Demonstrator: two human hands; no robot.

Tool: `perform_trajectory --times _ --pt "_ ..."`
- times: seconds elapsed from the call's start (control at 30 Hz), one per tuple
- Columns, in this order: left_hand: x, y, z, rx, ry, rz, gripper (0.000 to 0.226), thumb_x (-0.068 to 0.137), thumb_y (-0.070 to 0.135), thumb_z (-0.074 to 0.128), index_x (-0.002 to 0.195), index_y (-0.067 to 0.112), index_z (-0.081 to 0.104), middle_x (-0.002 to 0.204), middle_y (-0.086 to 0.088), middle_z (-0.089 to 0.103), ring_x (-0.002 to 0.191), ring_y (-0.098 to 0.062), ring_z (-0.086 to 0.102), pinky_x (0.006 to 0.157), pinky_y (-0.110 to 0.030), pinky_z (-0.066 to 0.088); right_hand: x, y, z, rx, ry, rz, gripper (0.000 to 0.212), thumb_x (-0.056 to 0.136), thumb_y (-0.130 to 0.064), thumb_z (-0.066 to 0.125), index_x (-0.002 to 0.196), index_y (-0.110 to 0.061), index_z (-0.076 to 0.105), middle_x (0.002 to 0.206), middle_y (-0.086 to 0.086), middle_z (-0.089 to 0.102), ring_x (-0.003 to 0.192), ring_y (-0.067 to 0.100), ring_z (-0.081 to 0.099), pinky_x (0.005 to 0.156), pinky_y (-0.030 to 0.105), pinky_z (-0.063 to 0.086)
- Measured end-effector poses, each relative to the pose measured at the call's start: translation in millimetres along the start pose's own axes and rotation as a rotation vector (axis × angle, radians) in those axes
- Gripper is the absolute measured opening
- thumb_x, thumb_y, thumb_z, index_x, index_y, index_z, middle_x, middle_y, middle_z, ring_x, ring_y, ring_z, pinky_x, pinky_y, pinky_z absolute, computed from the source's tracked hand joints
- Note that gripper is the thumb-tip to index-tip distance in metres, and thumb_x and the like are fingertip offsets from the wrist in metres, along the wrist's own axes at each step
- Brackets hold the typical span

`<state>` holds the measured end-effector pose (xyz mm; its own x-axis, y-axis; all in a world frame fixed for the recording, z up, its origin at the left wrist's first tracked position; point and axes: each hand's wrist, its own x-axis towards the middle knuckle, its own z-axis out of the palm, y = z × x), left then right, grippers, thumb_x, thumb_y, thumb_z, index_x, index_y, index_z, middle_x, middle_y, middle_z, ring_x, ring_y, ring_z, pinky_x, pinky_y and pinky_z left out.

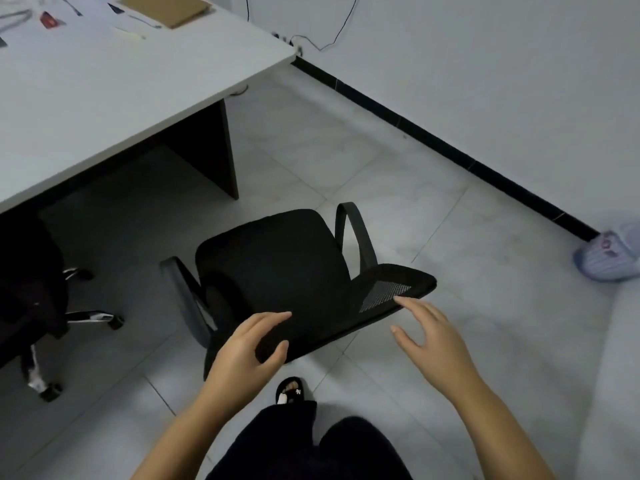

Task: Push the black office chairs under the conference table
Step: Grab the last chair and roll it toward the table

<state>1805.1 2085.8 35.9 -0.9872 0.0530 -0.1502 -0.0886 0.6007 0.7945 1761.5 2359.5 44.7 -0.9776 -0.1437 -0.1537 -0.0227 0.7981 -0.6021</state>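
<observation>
A black office chair [277,265] with a mesh backrest and two curved armrests stands on the tiled floor, apart from the white conference table [104,91], facing its right end. My left hand [247,348] grips the top edge of the backrest, thumb on the near side and fingers over the top. My right hand [429,337] hovers with fingers spread just beside the backrest's right end, its fingertips at the rim. A second black chair [31,289] sits at the left, partly under the table, its chrome wheeled base showing.
The table's dark panel leg [211,147] stands ahead of the chair. Papers and a cardboard sheet [166,8] lie on the tabletop. A white wall with black skirting [450,154] runs along the right. A light slipper [609,254] lies near it. My sandalled foot [291,391] is behind the chair.
</observation>
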Motion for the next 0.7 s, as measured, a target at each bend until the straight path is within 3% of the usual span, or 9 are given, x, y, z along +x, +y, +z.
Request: perform_trajectory --times 0.1,0.17,0.27,0.37,0.47,0.53,0.63,0.7 --pt "7 -6 12 0.109 -0.111 -0.100 0.042 0.088 0.031 0.058 0.128 0.038 0.046 0.124 0.023 0.046 0.120 -0.002 0.044 0.097 -0.020 0.039 26 17 1 -0.165 -0.188 -0.077 0.053 0.088 -0.032 0.056 0.136 -0.026 0.037 0.141 -0.006 0.039 0.126 0.006 0.034 0.106 0.022 0.025" --pt "8 -10 19 0.238 -0.218 -0.188 0.047 0.088 0.038 0.056 0.133 0.036 0.041 0.136 0.016 0.043 0.126 -0.005 0.040 0.100 -0.022 0.036 43 28 7 -0.287 -0.299 -0.135 0.054 0.089 -0.033 0.053 0.138 -0.027 0.032 0.147 -0.005 0.033 0.134 0.010 0.027 0.115 0.029 0.010" --pt "11 -15 30 0.433 -0.195 -0.273 0.052 0.088 0.038 0.054 0.137 0.035 0.037 0.144 0.013 0.041 0.131 -0.009 0.039 0.104 -0.027 0.035 71 44 19 -0.413 -0.362 -0.251 0.051 0.090 -0.026 0.052 0.138 -0.026 0.035 0.146 -0.005 0.036 0.137 0.010 0.026 0.116 0.034 -0.005" --pt "16 -12 43 0.540 -0.086 -0.378 0.053 0.089 0.015 0.049 0.138 0.031 0.036 0.147 0.009 0.040 0.134 -0.012 0.036 0.111 -0.029 0.027 102 59 23 -0.447 -0.410 -0.396 0.052 0.078 -0.011 0.063 0.128 -0.022 0.051 0.133 -0.001 0.054 0.126 0.017 0.046 0.113 0.037 0.020" --pt "18 -11 58 0.609 -0.005 -0.436 0.059 0.087 0.002 0.047 0.138 0.031 0.038 0.147 0.010 0.040 0.138 -0.010 0.032 0.115 -0.027 0.019 127 76 23 -0.481 -0.484 -0.614 0.057 0.057 -0.005 0.078 0.110 -0.022 0.066 0.107 0.000 0.071 0.099 0.021 0.066 0.088 0.037 0.052" --pt "17 -7 67 0.592 0.031 -0.450 0.059 0.082 -0.001 0.055 0.131 0.031 0.049 0.139 0.010 0.050 0.132 -0.011 0.042 0.112 -0.029 0.028 139 84 20 -0.492 -0.476 -0.689 0.061 0.045 -0.005 0.085 0.101 -0.024 0.070 0.095 -0.003 0.075 0.086 0.017 0.070 0.074 0.032 0.058" --pt "24 0 80 0.589 0.140 -0.446 0.063 0.051 -0.004 0.081 0.103 0.030 0.070 0.104 0.009 0.073 0.100 -0.013 0.068 0.088 -0.031 0.053 162 89 13 -0.499 -0.477 -0.774 0.061 0.040 -0.003 0.087 0.095 -0.026 0.072 0.089 -0.005 0.076 0.080 0.012 0.071 0.064 0.026 0.058" --pt "33 9 84 0.572 0.150 -0.483 0.059 0.062 -0.004 0.074 0.110 0.029 0.067 0.114 0.008 0.069 0.109 -0.013 0.064 0.093 -0.031 0.049 180 87 9 -0.548 -0.476 -0.810 0.061 0.038 -0.005 0.088 0.093 -0.028 0.073 0.086 -0.007 0.076 0.076 0.009 0.071 0.060 0.022 0.056"
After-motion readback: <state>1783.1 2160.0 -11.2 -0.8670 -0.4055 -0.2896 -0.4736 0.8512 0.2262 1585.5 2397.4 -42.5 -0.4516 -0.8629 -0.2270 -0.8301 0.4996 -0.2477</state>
